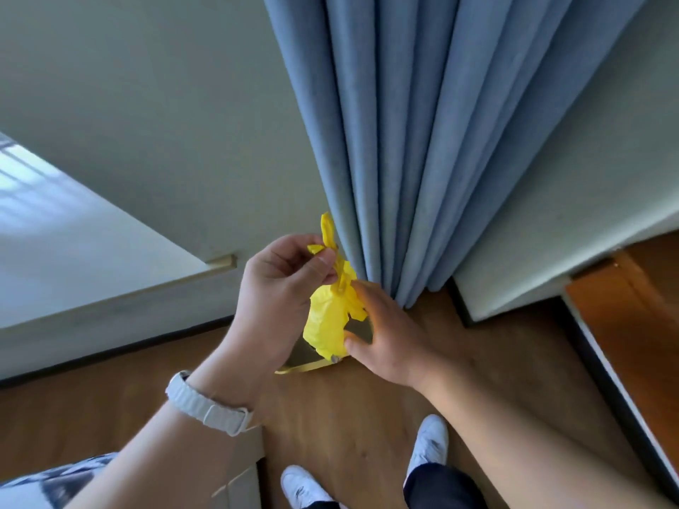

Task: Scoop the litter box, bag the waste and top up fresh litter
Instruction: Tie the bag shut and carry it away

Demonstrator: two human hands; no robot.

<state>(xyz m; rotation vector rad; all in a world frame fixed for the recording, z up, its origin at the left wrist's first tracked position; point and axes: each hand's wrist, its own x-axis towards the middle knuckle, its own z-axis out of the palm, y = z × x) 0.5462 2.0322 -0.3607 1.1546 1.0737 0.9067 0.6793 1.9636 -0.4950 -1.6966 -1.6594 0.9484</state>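
A small yellow plastic waste bag (327, 321), knotted at the top, hangs in mid-air in front of the curtain. My left hand (283, 288) pinches the bag's twisted yellow ends above the knot. My right hand (385, 336) cups the bag's right side, thumb under its bottom and fingers by the knot. Below the bag a bin (312, 361) with a yellow liner rim shows partly, mostly hidden by my hands. The litter box and scoop are out of view.
A blue curtain (422, 141) hangs straight ahead against a pale wall. A white ledge (92, 259) runs at the left. Wooden floor (349, 416) lies below, with my two white shoes. A white box corner (242, 468) sits by my left forearm.
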